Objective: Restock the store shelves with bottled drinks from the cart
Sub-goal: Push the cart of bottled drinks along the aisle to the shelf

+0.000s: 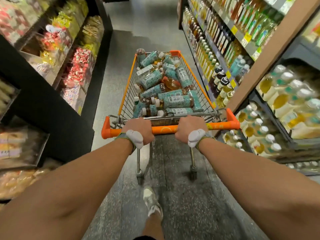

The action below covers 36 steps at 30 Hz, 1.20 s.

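Note:
A wire shopping cart (204,94) with orange trim stands in the aisle ahead of me. It is heaped with several bottled drinks (174,101) with teal labels, lying on their sides. My left hand (138,129) grips the orange cart handle (164,130) left of its middle. My right hand (189,128) grips the same bar to the right. Both wrists carry a grey band device. The drinks shelves (226,40) on the right hold rows of upright bottles.
Dark shelving (57,108) with packaged snacks lines the left side of the aisle. Large pale bottles (285,101) fill the nearer shelves on the right. The grey floor (121,37) runs on beyond the cart. My foot in a pale shoe (151,200) is below the cart.

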Tool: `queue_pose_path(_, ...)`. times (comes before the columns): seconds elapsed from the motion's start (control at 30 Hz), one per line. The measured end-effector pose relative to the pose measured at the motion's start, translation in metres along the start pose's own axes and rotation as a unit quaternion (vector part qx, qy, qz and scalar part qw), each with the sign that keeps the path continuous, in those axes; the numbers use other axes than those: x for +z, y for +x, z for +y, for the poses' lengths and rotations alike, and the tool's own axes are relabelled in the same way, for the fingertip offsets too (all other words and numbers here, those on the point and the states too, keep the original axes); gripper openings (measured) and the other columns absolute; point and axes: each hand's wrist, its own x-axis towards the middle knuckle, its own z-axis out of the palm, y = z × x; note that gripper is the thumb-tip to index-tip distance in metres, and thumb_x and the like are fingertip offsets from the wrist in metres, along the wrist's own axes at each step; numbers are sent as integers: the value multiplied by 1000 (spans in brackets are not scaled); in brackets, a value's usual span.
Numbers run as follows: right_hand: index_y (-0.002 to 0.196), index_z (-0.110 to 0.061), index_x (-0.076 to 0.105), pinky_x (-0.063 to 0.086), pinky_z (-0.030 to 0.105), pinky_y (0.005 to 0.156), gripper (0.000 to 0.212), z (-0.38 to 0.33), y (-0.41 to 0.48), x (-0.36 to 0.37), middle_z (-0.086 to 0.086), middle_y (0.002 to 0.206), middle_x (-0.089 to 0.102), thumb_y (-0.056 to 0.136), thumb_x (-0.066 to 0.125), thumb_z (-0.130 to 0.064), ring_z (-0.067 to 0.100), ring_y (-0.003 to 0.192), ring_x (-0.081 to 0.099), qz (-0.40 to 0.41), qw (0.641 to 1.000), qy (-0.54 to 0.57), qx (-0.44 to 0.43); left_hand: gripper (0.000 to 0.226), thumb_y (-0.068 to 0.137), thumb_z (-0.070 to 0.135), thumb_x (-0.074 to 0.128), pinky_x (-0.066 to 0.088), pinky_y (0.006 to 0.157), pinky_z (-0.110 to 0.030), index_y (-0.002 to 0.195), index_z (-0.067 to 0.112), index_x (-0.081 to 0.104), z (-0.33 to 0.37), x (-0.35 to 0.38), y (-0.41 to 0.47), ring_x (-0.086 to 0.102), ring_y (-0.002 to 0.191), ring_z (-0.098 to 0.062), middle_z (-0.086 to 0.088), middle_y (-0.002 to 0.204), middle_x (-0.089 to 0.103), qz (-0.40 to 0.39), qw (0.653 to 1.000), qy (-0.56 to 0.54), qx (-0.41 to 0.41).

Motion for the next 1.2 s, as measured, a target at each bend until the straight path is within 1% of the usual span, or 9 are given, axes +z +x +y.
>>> queue_pose_path(0.17, 61, -20, 55, 32, 24, 45, 32, 8, 108, -26, 1, 61, 55, 86, 56, -39, 20, 49, 51, -16, 1000, 7, 15, 23, 69, 46, 52, 29, 45, -22, 66, 24, 53, -45, -21, 106, 49, 48, -17, 3, 59, 54, 2, 1000, -5, 14)
queue_pose_path(0.37, 56, -22, 52, 30, 22, 44, 30, 19, 231, -42, -1, 51, 52, 80, 56, -40, 20, 43, 46, -7, 999, 9, 37, 22, 68, 45, 52, 33, 44, -22, 63, 24, 51, -92, -40, 222, 49, 47, -18, 3, 57, 53, 9, 1000, -10, 28)
queue_pose_path(0.5, 55, -24, 54, 29, 23, 44, 29, 32, 308, -50, -1, 49, 51, 77, 53, -43, 19, 42, 46, -4, 999, 5, 39, 19, 67, 44, 52, 28, 44, -21, 63, 25, 50, -120, -53, 295, 46, 46, -17, 4, 56, 51, 13, 999, -9, 42)
queue_pose_path(0.67, 57, -24, 51, 28, 24, 45, 30, 58, 416, -62, 0, 54, 51, 77, 54, -46, 20, 46, 49, 5, 999, 31, 35, 21, 66, 44, 49, 38, 50, -27, 66, 23, 48, -150, -78, 399, 47, 50, -18, 4, 61, 50, -11, 999, -6, 31)
queue_pose_path(0.7, 57, -23, 52, 29, 24, 45, 30, 68, 457, -67, 0, 54, 52, 77, 55, -47, 20, 46, 49, 9, 999, 29, 29, 21, 65, 44, 49, 39, 51, -27, 66, 22, 49, -158, -85, 437, 48, 51, -18, 3, 62, 51, -10, 1000, -5, 26)
queue_pose_path(0.8, 55, -24, 50, 30, 23, 44, 31, 81, 499, -76, -1, 51, 48, 78, 57, -45, 20, 43, 45, 10, 999, 34, 28, 20, 64, 40, 49, 41, 52, -28, 65, 21, 51, -168, -98, 478, 50, 50, -20, 3, 61, 53, -7, 1000, -7, 15)
queue_pose_path(0.87, 56, -24, 49, 29, 23, 45, 31, 96, 545, -84, -2, 52, 47, 79, 56, -44, 19, 44, 43, 11, 999, 34, 23, 19, 68, 40, 53, 39, 50, -27, 65, 22, 49, -176, -110, 524, 49, 49, -19, 2, 61, 52, -15, 1000, -4, 9)
queue_pose_path(0.97, 59, -24, 53, 31, 23, 45, 29, 117, 610, -97, -1, 54, 52, 79, 57, -44, 19, 46, 49, 5, 1000, 21, 21, 20, 71, 40, 55, 34, 46, -25, 65, 23, 47, -187, -124, 590, 48, 48, -19, 1, 61, 52, -28, 1000, -2, -3)
queue_pose_path(1.2, 64, -23, 55, 34, 26, 46, 28, 162, 742, -128, 0, 59, 56, 85, 57, -42, 21, 50, 53, -8, 1000, 7, 19, 17, 74, 38, 55, 34, 45, -24, 68, 22, 53, -210, -155, 724, 54, 50, -21, -1, 62, 56, -38, 999, -16, -17)
